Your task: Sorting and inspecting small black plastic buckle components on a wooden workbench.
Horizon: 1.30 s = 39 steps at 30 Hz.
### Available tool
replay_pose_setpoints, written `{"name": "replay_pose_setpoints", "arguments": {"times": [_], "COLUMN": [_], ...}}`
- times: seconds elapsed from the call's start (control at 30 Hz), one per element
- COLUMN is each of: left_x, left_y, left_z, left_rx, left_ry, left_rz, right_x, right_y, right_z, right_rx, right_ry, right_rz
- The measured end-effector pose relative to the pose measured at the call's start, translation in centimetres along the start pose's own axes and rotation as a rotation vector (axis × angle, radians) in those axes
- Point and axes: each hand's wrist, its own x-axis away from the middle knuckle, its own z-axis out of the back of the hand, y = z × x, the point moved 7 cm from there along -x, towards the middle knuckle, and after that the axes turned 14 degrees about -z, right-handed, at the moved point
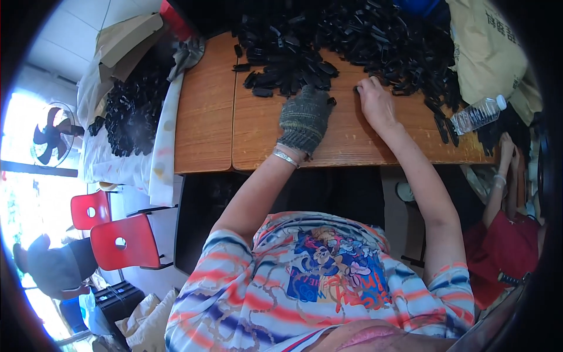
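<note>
Apparently left hand (305, 119) curled round black piece (332, 101); right hand (378, 105) pinched.

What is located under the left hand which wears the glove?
Around the gloved left hand, the wooden table shows; black pieces lie just beyond it, and a small dark piece shows at its right edge. What lies directly beneath is covered.

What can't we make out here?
All in the head view:
Left hand: fingertips covered by its knitted glove, so the grip is unclear.
Right hand: dark bit at its fingertips too small to identify.
Black pieces: overlap each other, so no full count.
Tan sack: top cut off by the upper edge; contents hidden by its wall.
</note>
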Motion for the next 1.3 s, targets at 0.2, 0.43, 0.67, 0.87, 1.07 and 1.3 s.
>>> {"name": "replay_pose_setpoints", "arguments": {"times": [0.2,0.43,0.67,0.87,1.07,1.3], "left_x": [0.6,1.7,2.9,4.2,4.9,5.3], "left_y": [0.1,-2.3,-2.6,-2.2,-2.2,-2.3], "left_z": [0.6,1.4,1.6,1.2,1.1,1.5], "left_rx": [0.073,0.432,0.885,1.251,1.362,1.308], "left_ry": [0.047,0.456,0.329,0.247,0.284,0.329], "left_rz": [0.03,-0.067,0.115,0.295,0.273,0.248], "right_x": [-0.1,0.9,3.6,3.9,5.2,5.4], "right_y": [0.3,-0.4,-0.1,-5.1,-8.1,-8.8], "right_z": [0.7,1.2,2.6,4.8,3.8,3.3], "right_rx": [0.111,0.183,0.17,-0.371,-0.698,-0.698], "right_ry": [0.072,0.079,0.058,-0.025,-0.056,-0.096], "right_rz": [-0.038,0.034,0.047,-0.029,-0.056,-0.025]}}
